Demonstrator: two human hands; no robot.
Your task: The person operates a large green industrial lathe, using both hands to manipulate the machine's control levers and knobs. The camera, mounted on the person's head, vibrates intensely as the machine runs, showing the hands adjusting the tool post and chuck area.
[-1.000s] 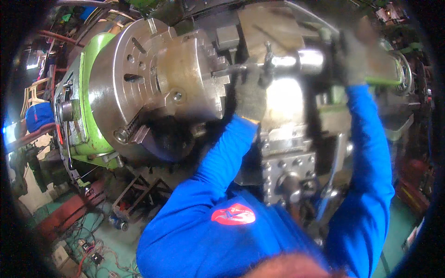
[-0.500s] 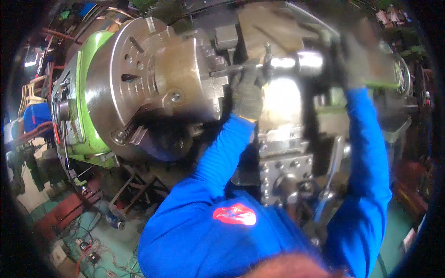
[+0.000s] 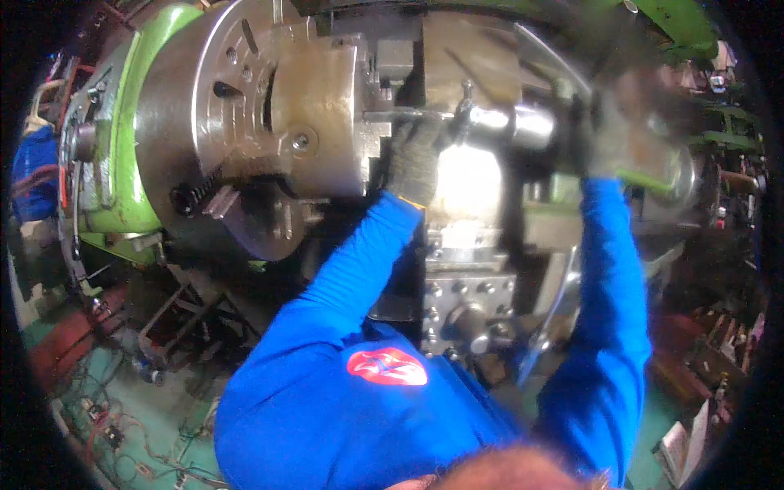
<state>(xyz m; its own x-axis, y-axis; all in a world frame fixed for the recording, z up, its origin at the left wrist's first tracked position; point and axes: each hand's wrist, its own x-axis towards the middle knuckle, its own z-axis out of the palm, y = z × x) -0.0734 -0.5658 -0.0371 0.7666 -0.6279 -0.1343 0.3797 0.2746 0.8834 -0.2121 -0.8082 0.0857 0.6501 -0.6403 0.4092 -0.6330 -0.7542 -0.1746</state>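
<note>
**Your left grip (image 3: 415, 163) is up at the slim metal rod (image 3: 388, 115), your right grip (image 3: 600, 135) out past the shiny cylinder (image 3: 532, 126)**

The rod lies crosswise in front of you, its left end at the stepped face of the big metal chuck (image 3: 318, 122), its right part running behind your left fingertips toward the cylinder. Your left grip wears a gray glove and reaches up to the rod from below; whether its fingers are clamped on it or merely rest against it, I cannot tell. Your right grip, gloved too, is blurred near a dark, smeared shape to the right of the cylinder, so I cannot tell whether its fingers are apart or together.

A small upright handle (image 3: 467, 94) stands by the cylinder's left part. To the chuck's left are a broad slotted disc (image 3: 212, 106) and a green housing (image 3: 135, 147). Just right of your left grip, a metal surface (image 3: 469, 180) glares white. Nearer your chest sits a bolted plate (image 3: 469, 298) with a round center. Cables (image 3: 110, 416) trail over the green floor (image 3: 184, 408) at lower left.
</note>
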